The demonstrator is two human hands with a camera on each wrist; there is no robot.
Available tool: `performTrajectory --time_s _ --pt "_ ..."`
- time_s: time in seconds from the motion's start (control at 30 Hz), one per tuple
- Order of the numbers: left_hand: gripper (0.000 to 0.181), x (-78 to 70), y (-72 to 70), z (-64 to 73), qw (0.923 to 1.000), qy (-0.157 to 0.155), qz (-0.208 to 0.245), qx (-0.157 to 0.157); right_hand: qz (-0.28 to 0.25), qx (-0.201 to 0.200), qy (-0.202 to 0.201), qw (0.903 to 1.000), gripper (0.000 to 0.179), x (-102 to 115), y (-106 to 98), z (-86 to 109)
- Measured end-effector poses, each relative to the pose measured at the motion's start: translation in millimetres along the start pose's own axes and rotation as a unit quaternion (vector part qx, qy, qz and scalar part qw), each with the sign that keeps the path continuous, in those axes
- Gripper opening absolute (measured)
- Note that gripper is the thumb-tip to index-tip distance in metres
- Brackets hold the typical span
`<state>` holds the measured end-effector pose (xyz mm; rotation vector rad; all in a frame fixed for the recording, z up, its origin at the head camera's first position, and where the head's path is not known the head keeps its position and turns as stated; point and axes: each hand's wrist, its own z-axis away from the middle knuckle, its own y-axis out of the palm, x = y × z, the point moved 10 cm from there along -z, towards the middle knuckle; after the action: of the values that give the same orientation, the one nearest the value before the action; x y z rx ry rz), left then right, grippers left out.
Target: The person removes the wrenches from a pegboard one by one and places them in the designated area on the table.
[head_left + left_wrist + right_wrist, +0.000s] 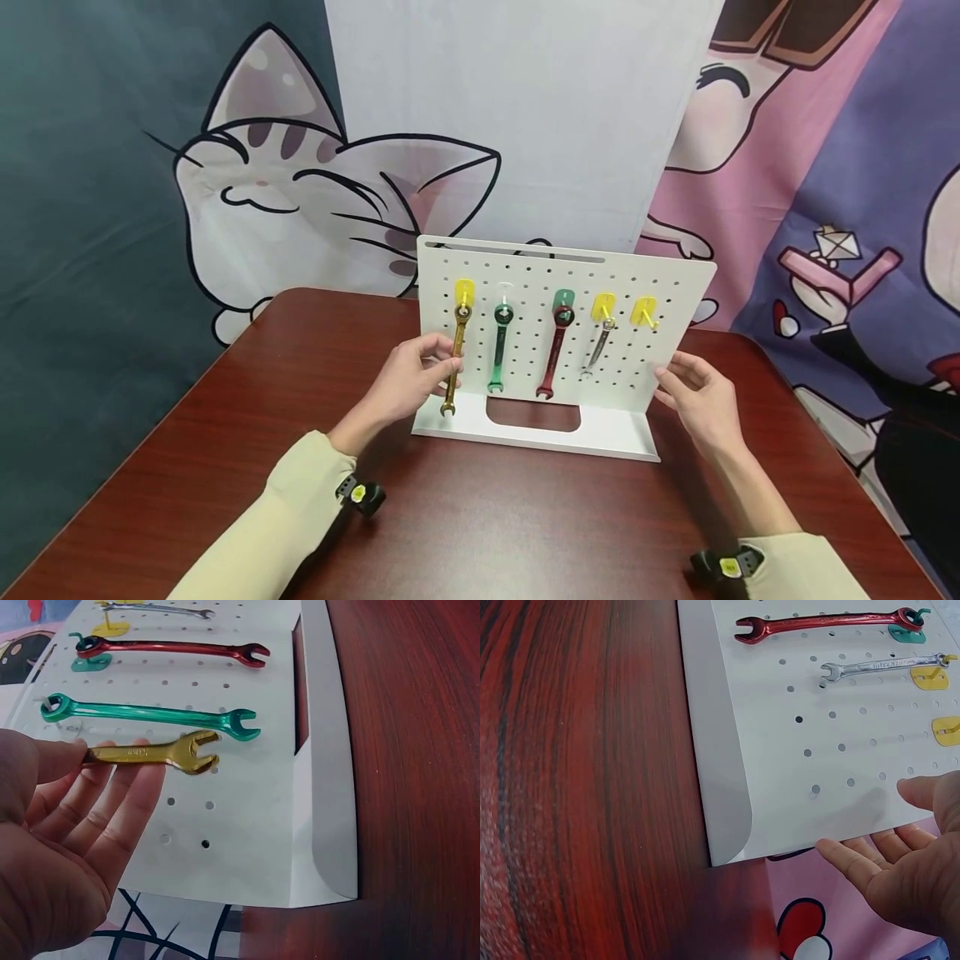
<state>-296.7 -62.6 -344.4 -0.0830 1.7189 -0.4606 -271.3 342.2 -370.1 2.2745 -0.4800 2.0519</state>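
Observation:
A white pegboard stand point(525, 325) stands on the table, carrying combination wrenches on hooks. My left hand point(420, 375) pinches a gold wrench point(150, 754) between thumb and fingers; its upper ring is at a yellow hook point(465, 292) at the board's left. To its right hang a green wrench point(499, 350), a red wrench point(555, 354) and a small silver wrench point(598, 346). At the board's right edge is my right hand point(701, 400), thumb before the face and fingers extended along and partly behind the edge. Whether the thumb presses the board is unclear.
A yellow hook point(643, 312) at the far right bears no wrench. The stand's base point(615, 429) has a cutout and a front lip. Under it lies a dark red wooden table point(525, 517). A cartoon-printed cloth point(300, 192) hangs behind the table.

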Motion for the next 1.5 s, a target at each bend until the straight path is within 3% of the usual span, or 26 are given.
performTrajectory --time_s 0.33,0.73,1.0,1.5 --pt "0.024 -7.0 -6.2 8.3 0.9998 -0.009 0.007 0.015 -0.009 0.000 -0.002 1.0000 0.057 1.0 -0.7 0.9" --pt "0.026 -13.3 -10.3 17.5 0.9956 -0.055 0.057 0.050 -0.008 0.000 0.017 0.9998 0.060 -5.5 0.7 0.8" --pt "0.023 -19.5 -12.1 17.8 0.9929 -0.044 0.085 0.071 -0.006 0.002 0.014 0.9999 0.059 -3.6 1.5 1.3" --pt "0.029 -26.5 -16.2 19.6 0.9898 -0.040 0.111 0.080 0.021 -0.001 0.014 0.9997 0.059 -5.9 0.0 -1.6"
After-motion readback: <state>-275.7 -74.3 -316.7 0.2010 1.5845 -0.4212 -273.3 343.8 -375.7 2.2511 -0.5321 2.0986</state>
